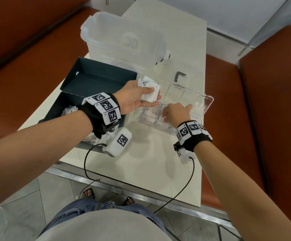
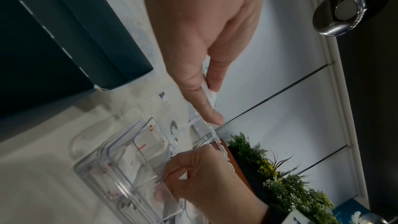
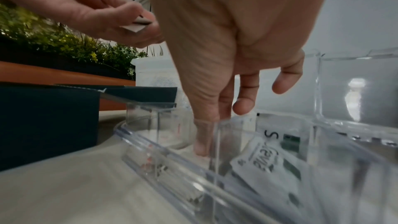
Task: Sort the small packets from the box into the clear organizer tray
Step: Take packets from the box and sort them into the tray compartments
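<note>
The table (image 1: pixel 151 153) carries all work items within arm's reach of the standing person. A frosted lidded container (image 1: pixel 123 40) lies at the far end, clear of the working area.

The dark box (image 1: pixel 92 79) sits open at the left, just beside the clear organizer tray (image 1: pixel 205 103); this placement keeps the transfer path short. A few white packets remain visible in the near section of the box, partly hidden by the left forearm.

The tray stands at the right with its hinged lid raised at the far side, so every compartment is open from above. Packets printed with red lettering lie in the leftmost compartment; packets with black lettering lie in a compartment further right.

The left hand (image 1: pixel 134 96) is raised between box and tray, thumb on top and fingers beneath, clamping a small fanned stack of white packets (image 1: pixel 149 89). Holding the stack there probably serves as a supply for the other hand.

The right hand (image 1: pixel 176 113) reaches down into a middle compartment, fingers extended to the floor, apparently seating a packet. Whether it grips anything cannot be told; the fingertips (image 3: pixel 201 147) are seen only through the clear wall.
</note>
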`<state>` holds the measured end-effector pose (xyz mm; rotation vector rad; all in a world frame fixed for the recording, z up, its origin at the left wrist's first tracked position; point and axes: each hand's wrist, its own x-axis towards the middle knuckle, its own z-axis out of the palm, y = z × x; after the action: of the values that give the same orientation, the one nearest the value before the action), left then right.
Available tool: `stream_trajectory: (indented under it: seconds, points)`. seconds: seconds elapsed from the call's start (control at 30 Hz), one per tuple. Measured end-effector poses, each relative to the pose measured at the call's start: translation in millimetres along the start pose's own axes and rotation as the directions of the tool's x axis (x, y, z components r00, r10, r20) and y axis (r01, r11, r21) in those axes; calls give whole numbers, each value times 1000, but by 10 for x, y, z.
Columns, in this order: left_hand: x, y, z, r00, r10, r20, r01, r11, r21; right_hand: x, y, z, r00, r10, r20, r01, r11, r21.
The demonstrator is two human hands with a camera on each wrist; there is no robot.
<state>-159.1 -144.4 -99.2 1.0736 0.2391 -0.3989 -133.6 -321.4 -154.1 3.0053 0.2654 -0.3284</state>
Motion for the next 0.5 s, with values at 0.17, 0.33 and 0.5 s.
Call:
stream_trajectory:
  seconds: [0.17,0.33,0.5]
  points:
    - [-24,50,-7,999,-36,19,37,997,-62,-19,4,74,1000,-3,-19,2,999,-51]
    - [-49,85,-36,995,-85,56,94,979,-181,-83,43,-105,993,1,-119,5,999,51]
    - [-37,59,-18,993,-88,76,100,981,-165,-238,21,-488,936,146,-319,102,757,646]
